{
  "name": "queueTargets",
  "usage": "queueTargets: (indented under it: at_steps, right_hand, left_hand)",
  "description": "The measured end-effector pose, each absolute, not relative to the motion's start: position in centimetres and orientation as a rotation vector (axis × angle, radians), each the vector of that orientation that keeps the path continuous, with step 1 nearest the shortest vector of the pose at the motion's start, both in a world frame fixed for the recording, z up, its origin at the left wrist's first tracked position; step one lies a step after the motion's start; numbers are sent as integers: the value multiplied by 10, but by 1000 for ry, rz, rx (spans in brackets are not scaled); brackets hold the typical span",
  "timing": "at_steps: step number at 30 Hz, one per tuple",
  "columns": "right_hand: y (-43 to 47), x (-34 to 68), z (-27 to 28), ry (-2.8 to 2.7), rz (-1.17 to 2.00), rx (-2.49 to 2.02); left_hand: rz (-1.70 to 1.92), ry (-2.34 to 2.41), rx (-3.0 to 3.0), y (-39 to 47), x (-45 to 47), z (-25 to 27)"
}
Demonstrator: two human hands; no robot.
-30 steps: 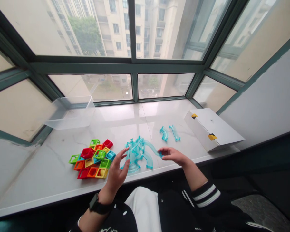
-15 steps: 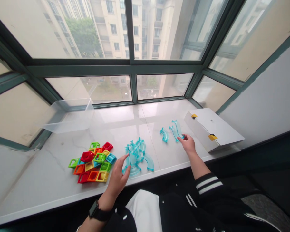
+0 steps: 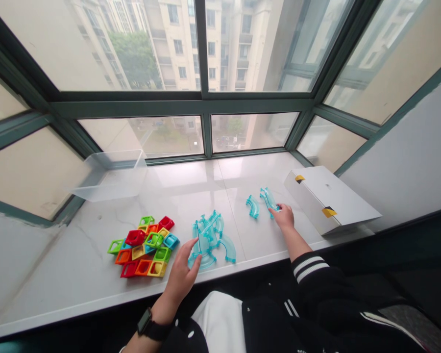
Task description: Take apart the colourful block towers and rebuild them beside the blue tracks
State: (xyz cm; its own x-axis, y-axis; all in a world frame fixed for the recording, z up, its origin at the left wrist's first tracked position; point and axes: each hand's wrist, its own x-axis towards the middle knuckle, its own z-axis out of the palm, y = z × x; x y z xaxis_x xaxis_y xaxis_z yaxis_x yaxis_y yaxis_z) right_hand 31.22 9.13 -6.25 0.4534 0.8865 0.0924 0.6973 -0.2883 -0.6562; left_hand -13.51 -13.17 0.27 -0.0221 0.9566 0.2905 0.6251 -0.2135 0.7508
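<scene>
Two bare hands at work over a pale, marble-patterned window ledge [image 3: 77, 274], seen from the wearer's head. The right hand [image 3: 283, 215] reaches to the near end of two long translucent teal track pieces [image 3: 267, 198], which lie side by side, touching or nearly so; its thumb and fingers are at the end of the right-hand piece, but whether they are closed on it cannot be told. A short curved teal piece [image 3: 253, 207] lies just to the left of this pair. The left hand [image 3: 182, 274], thumb and fingers parted and nothing seen in its grasp, is at the near left edge of a heap of teal track pieces [image 3: 208, 233]; contact with the heap cannot be determined. A dark watch [image 3: 144, 321] encircles the left wrist. Left of the heap is a cluster of red, orange, yellow, green and blue blocks [image 3: 143, 250], some stacked on others. Behind the blocks stands a clear plastic bin [image 3: 108, 192]; at far right is a white box [image 3: 334, 196] bearing two yellow-and-black tabs [image 3: 329, 212].
</scene>
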Motion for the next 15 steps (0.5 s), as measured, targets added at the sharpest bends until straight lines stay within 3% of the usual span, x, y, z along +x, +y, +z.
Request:
queueTargets:
  at_steps: [15]
  right_hand:
    - [89, 315, -72, -1339, 420, -2103]
  left_hand:
    - [1113, 1637, 1834, -129, -131, -3]
